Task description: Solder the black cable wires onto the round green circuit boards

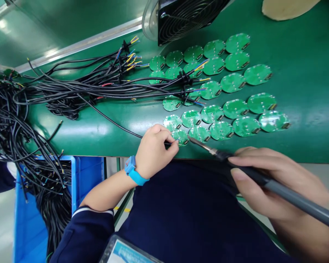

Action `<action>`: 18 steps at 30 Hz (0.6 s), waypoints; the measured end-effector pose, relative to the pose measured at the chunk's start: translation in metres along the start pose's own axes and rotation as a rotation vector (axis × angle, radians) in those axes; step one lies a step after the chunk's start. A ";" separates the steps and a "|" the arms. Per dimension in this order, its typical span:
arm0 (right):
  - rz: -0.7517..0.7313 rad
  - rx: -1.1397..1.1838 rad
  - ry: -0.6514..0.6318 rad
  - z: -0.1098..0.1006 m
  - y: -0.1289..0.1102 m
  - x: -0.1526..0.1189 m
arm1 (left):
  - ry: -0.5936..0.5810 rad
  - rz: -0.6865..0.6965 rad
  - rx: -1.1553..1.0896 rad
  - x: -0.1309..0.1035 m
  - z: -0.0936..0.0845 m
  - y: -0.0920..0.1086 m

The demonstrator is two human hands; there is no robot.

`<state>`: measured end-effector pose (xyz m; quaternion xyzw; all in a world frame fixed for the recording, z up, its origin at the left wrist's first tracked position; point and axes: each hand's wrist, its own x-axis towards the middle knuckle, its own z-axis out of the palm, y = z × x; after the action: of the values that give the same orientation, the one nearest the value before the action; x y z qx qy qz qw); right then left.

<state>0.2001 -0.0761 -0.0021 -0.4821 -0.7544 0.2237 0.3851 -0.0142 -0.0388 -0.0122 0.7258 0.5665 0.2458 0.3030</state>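
Note:
My left hand (157, 149), with a blue wrist strap, is closed on the end of a black cable (117, 125) at the left edge of a round green circuit board (180, 137) in the front row. The wire tips between its fingers are mostly hidden. In my right hand (274, 179) is a soldering iron (293, 193), gripped like a pen. Its metal tip points left and is at the right edge of that same board; whether it touches cannot be made out. More green boards (220, 130) lie in rows to the right and behind.
Black cables with bared coloured ends (98, 86) lie across the green table (298, 91). A black fan (186, 22) stands at the back. Blue bins (89, 175) with more cables are at the lower left. A tan object (286, 9) lies at the back right.

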 end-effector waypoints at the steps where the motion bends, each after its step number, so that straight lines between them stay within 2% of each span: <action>1: -0.040 0.014 -0.011 0.000 0.001 0.002 | -0.014 -0.007 0.000 0.001 -0.001 0.001; 5: -0.137 0.113 -0.022 0.006 0.001 0.007 | -0.072 0.001 0.067 0.003 -0.007 0.005; 10: -0.132 0.136 -0.047 0.012 0.002 0.008 | -0.134 0.038 0.188 0.008 -0.011 0.010; 18: -0.171 0.120 -0.061 0.016 0.004 0.004 | -0.152 0.023 0.245 0.011 -0.010 0.013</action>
<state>0.1881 -0.0698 -0.0131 -0.3849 -0.7895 0.2495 0.4078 -0.0103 -0.0284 0.0042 0.7804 0.5592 0.1226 0.2516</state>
